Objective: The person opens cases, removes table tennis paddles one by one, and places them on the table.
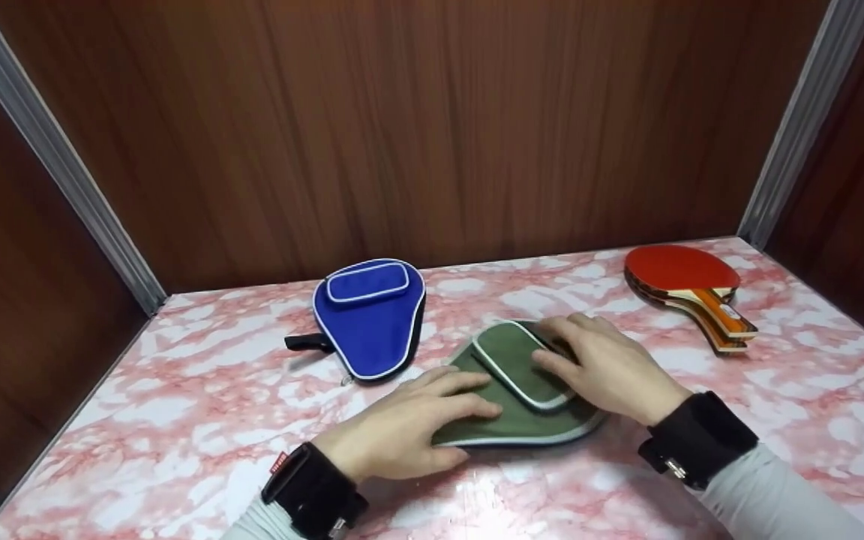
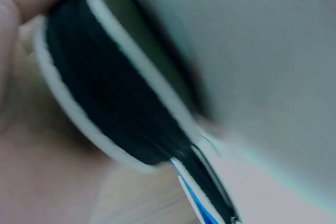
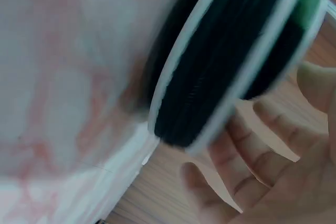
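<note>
A green table tennis paddle case [image 1: 477,420] with pale piping and a raised pocket [image 1: 514,360] lies on the table in front of me. My left hand [image 1: 409,427] rests over its narrow left end, fingers spread on the fabric and the thumb by the near edge. Over the pocket's right side is my right hand [image 1: 604,360], its fingers extended and lightly bent at the case's far edge. The right wrist view shows those fingers [image 3: 252,156] loose beside the case's black side band [image 3: 210,72]. In the left wrist view, the black side band [image 2: 100,72] is close up and blurred.
Behind and left lies a blue paddle case [image 1: 379,330] with white piping and a black strap-like piece [image 1: 308,343]. Two stacked table tennis paddles [image 1: 683,270], red face up, lie at the back right. Wood-grain panels [image 1: 447,135] enclose the pink marbled table [image 1: 177,420].
</note>
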The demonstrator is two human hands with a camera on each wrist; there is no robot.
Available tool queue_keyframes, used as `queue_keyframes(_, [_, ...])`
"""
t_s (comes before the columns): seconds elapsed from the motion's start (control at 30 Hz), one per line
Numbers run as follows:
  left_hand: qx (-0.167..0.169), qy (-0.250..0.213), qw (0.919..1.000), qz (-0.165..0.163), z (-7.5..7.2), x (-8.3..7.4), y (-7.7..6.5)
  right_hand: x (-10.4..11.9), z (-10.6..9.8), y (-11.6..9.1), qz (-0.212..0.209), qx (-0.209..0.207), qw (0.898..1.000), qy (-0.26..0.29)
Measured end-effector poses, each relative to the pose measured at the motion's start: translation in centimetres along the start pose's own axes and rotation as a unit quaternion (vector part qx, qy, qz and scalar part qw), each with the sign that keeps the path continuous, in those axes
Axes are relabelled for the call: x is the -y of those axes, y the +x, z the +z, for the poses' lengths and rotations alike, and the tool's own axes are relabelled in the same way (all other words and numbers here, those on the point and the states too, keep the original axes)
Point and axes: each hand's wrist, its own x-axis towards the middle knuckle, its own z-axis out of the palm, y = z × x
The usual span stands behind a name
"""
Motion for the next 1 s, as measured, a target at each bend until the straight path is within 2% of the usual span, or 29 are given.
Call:
queue_keyframes(0.1, [0.01, -0.02, 0.9993, 0.03, 0.3, -0.1, 0.6, -0.4, 0.2, 0.0, 0.003, 0.027, 1.0, -0.006])
queue_keyframes(0.17, [0.016, -0.021, 0.9992, 0.029, 0.3, -0.2, 1.1, -0.6, 0.2, 0.0, 0.005, 0.038, 0.999, -0.014])
queue_keyframes(0.37, [0.001, 0.021, 0.999, -0.04, 0.0, 0.4, 2.1, -1.6, 0.3, 0.1, 0.026, 0.017, 0.999, -0.034])
queue_keyframes(0.43, [0.0, 0.008, 0.9985, -0.053, -0.6, 0.9, 1.9, -1.8, 0.3, 0.2, 0.032, 0.018, 0.999, -0.038])
queue_keyframes(0.5, [-0.007, -0.035, 0.9977, -0.057, -1.6, 1.4, 1.5, -1.8, 0.3, 0.2, 0.035, 0.023, 0.998, -0.043])
queue_keyframes(0.57, [-0.043, -0.067, 0.995, -0.06, -2.8, 1.8, 1.1, -1.8, 0.1, 0.2, 0.035, 0.024, 0.998, -0.045])
queue_keyframes(0.63, [-0.104, -0.075, 0.9894, -0.068, -3.9, 2.0, 0.8, -1.6, 0.1, 0.2, 0.035, 0.025, 0.998, -0.048])
queue_keyframes(0.7, [-0.173, -0.055, 0.9796, -0.086, -4.4, 2.0, 0.7, -1.3, 0.1, 0.1, 0.035, 0.022, 0.998, -0.047])
queue_keyframes(0.73, [-0.197, -0.043, 0.9746, -0.098, -4.4, 1.9, 0.7, -1.2, 0.2, 0.1, 0.033, 0.02, 0.998, -0.046])
queue_keyframes(0.8, [-0.212, -0.025, 0.9702, -0.114, -4.0, 1.7, 0.8, -0.8, 0.3, 0.0, 0.03, 0.019, 0.999, -0.041])
queue_keyframes(0.87, [-0.189, -0.016, 0.9744, -0.121, -3.1, 1.3, 1.2, -0.4, 0.5, -0.1, 0.026, 0.022, 0.999, -0.032])
queue_keyframes(1.0, [-0.08, 0.003, 0.9875, -0.136, -1.1, 0.4, 2.1, 0.5, 0.7, -0.2, 0.017, 0.035, 0.999, -0.013])
